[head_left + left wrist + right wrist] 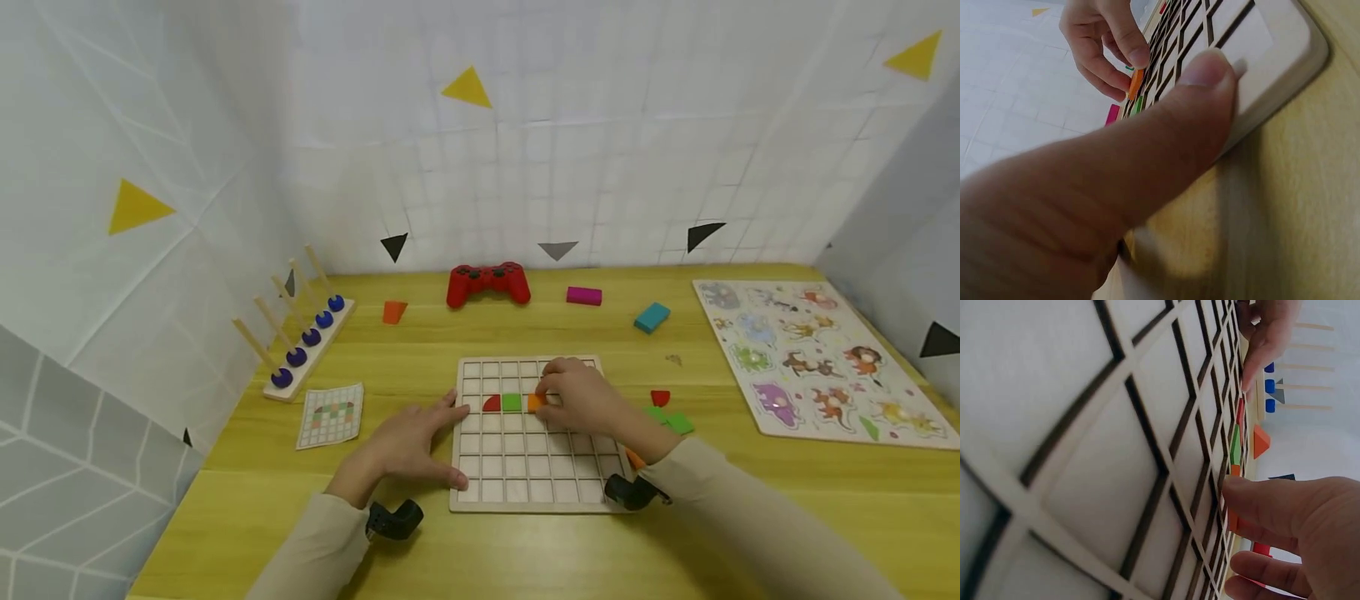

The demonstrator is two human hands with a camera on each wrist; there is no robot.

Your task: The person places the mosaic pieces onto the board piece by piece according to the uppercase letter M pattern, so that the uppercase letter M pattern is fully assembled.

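A pale wooden grid board (525, 467) lies on the yellow table. One row of it holds a red quarter-round piece (491, 404), a green square (512, 402) and an orange piece (533, 403). My right hand (581, 398) is over the board and pinches the orange piece (1136, 84) with thumb and fingertips (1254, 497). My left hand (416, 442) rests at the board's left edge with fingers spread. Its thumb (1207, 75) presses on the board's near left corner (1285, 56).
Loose red (660, 397) and green (672, 419) pieces lie right of the board. A pattern card (331, 414) and a peg rack with blue rings (300, 346) stand left. Behind are a red gamepad (488, 284) and orange (393, 312), magenta (583, 295) and teal (652, 317) blocks. An animal puzzle (817, 358) lies far right.
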